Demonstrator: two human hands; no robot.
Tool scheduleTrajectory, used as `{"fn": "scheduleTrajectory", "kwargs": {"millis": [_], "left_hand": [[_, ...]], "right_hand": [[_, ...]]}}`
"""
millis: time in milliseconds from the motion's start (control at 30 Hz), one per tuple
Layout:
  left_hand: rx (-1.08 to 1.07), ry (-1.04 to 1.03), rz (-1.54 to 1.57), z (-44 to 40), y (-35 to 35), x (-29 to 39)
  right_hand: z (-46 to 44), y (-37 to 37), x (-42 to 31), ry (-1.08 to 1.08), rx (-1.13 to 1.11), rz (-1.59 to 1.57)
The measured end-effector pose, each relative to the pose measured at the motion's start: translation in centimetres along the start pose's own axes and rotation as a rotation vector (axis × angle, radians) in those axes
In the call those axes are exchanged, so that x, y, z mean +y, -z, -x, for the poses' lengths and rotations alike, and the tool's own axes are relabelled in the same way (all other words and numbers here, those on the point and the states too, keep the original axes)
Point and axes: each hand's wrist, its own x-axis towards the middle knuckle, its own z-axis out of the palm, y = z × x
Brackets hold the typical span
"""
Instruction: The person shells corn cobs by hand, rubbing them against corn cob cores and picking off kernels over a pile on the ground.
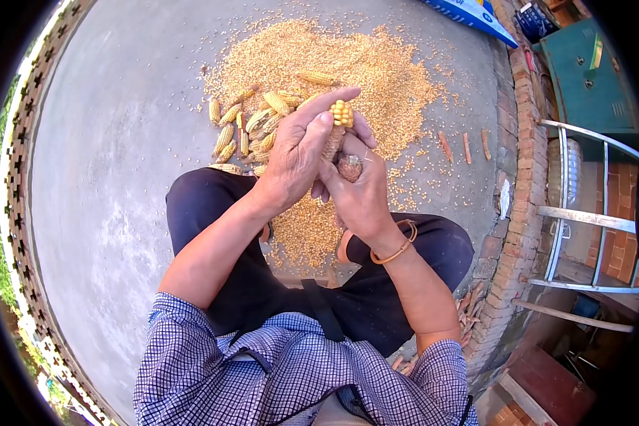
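Printed marks show on a blue-and-white plastic bag [468, 15] at the upper right and on a dark blue cylindrical container [537, 23] beside it, but they cannot be read.

A half-stripped corn cob [341, 113] is held between the two hands, over the near edge of a broad heap of loose golden kernels [355, 64] on the grey concrete floor [113, 156]. Plump yellow kernels cover its upper end; below them, the pinkish-tan core is bare. A rough, reddish round cob end [349, 167] shows in the right grip; whether it belongs to the same cob cannot be told.

The left hand [295, 153] presses its thumb near the kernels, fingers stretched behind. The right hand [360, 192] curls its fingers around the round end. Both forearms reach forward between bent knees. Unstripped yellow ears [263, 128] lie piled left of the hands.
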Motion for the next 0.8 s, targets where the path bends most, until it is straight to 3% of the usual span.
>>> {"fn": "scheduleTrajectory", "kwargs": {"millis": [367,467,667,800], "left_hand": [[-0.008,0.151,0.091,-0.2,0.4,1.2],[-0.054,0.167,0.169,-0.4,0.7,0.9],[0.012,0.071,0.275,-0.7,0.1,0.2],[0.033,0.04,0.17,-0.6,-0.1,0.3]], "right_hand": [[-0.4,0.6,-0.5,-0.017,-0.06,-0.122],[-0.3,0.6,0.0,-0.004,-0.077,-0.028],[-0.3,0.1,-0.1,0.045,-0.027,-0.001],[-0.1,-0.2,0.0,0.069,-0.001,0.005]]}}
